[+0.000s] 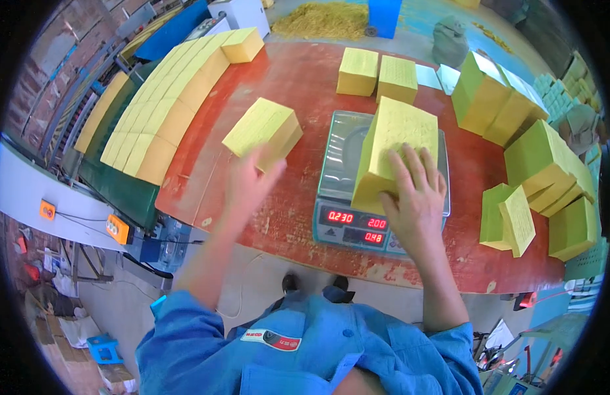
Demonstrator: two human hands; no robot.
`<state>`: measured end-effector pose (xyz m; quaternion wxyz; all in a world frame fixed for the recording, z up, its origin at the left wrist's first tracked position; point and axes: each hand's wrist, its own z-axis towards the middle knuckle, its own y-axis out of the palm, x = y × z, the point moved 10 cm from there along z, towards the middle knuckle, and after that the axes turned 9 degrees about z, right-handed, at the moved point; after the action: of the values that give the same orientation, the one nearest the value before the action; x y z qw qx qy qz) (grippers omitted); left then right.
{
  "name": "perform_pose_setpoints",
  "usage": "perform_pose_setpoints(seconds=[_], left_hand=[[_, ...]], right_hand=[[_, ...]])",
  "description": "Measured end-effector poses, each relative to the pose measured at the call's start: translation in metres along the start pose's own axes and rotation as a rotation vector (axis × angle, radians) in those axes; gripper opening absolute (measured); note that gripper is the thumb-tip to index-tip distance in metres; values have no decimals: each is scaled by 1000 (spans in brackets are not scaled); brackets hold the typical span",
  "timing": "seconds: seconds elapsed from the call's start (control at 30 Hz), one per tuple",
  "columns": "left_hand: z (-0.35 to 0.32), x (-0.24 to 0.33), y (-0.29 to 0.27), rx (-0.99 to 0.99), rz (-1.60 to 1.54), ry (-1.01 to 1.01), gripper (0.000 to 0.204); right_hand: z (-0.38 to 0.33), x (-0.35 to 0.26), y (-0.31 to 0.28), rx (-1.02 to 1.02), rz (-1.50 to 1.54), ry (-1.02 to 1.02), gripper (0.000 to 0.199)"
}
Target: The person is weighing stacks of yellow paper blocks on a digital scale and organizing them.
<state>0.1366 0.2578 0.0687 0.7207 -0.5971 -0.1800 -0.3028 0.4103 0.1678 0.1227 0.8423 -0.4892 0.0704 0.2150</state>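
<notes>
Head view: yellow paper stack (pixel 392 155) sitting on a digital scale (pixel 348 191).
Right hand (pixel 415 197) is pressing spread fingers flat on the thick, pale-yellow block's near face; left hand (pixel 250 182), blurred, is hovering open beside another yellow stack (pixel 264 127) lying on the red tabletop (pixel 298 79).

A pale yellow paper stack (pixel 394 155) is sitting on a grey scale (pixel 348 197) glowing red digits, over a reddish-brown table (pixel 298 79), beside green stacks (pixel 542 158).

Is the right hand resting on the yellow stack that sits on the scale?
Yes, the right hand lies flat on the front of the yellow stack standing on the scale.
</notes>
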Motion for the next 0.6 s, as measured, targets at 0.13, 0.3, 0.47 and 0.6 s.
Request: perform_pose_setpoints(seconds=[0.13,0.3,0.47,0.6], left_hand=[[67,-43,-18,284,807,84,94],[72,-124,17,-268,631,12,105],[13,-99,-9,-539,682,622,107],[-42,-87,-52,-460,807,875,105]], right_hand=[[2,-23,-7,3,-30,37,69],[-10,-99,-12,-15,183,-44,61],[-2,-145,66,-182,508,-13,61],[13,-135,172,-206,834,234,59]])
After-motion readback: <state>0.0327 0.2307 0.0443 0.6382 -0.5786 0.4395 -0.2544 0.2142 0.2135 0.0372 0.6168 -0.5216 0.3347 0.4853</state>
